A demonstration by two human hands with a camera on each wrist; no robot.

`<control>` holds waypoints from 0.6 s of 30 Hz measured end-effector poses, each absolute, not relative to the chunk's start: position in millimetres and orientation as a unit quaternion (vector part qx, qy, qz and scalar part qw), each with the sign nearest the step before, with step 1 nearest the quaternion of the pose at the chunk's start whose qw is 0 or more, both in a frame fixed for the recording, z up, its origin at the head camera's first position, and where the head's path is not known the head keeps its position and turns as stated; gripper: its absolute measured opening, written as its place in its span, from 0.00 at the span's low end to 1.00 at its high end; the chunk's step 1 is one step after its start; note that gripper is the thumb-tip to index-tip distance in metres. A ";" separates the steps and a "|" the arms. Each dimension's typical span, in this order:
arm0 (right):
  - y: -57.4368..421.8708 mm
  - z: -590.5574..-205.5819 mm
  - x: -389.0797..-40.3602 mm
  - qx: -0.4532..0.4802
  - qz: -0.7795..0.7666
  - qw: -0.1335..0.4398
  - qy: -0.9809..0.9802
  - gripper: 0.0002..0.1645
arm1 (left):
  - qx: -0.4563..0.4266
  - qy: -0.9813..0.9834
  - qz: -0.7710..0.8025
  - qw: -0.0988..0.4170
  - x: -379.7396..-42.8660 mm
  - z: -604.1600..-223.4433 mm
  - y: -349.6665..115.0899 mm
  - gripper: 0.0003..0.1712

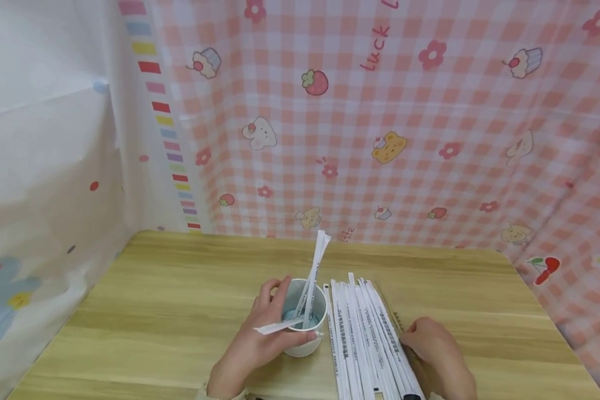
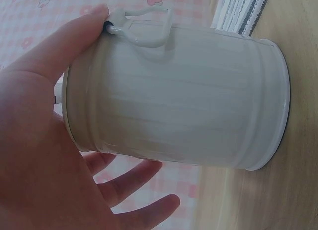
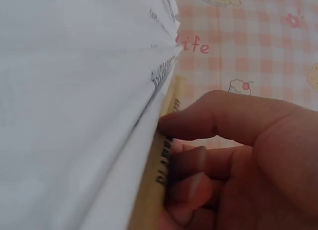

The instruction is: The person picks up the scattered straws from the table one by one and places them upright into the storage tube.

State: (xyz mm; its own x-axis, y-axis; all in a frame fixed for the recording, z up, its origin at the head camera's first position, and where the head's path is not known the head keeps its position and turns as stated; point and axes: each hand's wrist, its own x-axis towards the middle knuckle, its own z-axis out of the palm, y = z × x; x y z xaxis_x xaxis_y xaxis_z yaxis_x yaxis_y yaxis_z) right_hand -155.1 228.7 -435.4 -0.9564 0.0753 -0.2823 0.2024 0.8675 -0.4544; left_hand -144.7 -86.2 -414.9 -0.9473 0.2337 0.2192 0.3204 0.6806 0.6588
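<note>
My left hand (image 1: 260, 336) grips a small white bucket (image 1: 302, 350) near its rim, the thumb across the front and fingers round the far side. The left wrist view shows the bucket's white loop handle (image 2: 154, 41) by the thumb tip. A few paper-wrapped straws (image 1: 314, 278) stand leaning inside the bucket, and one lies low over its left rim. To the right, a bundle of white wrapped straws (image 1: 360, 339) lies on the table. My right hand (image 1: 437, 347) pinches a tan printed wrapped straw (image 3: 161, 160) along the bundle's right edge, thumb on top and fingers curled beneath.
The wood-grain table (image 1: 180, 300) ends at a pink checked cloth (image 1: 290, 161) hanging behind it. A white patterned cloth (image 1: 50, 166) hangs at the left. A dark object (image 1: 412, 396) shows at the bottom edge, over the bundle's near end.
</note>
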 end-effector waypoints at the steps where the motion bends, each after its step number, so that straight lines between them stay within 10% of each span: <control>1: 229.8 -435.0 -155.1 0.074 -0.248 0.130 0.957 0.11 | -0.150 -0.915 -0.371 0.058 -144.2 -415.2 -86.3 0.59; 18: 240.8 -398.3 -150.4 0.080 -0.242 -0.008 0.967 0.19 | -0.149 -0.917 -0.367 0.051 -144.6 -415.2 -87.1 0.60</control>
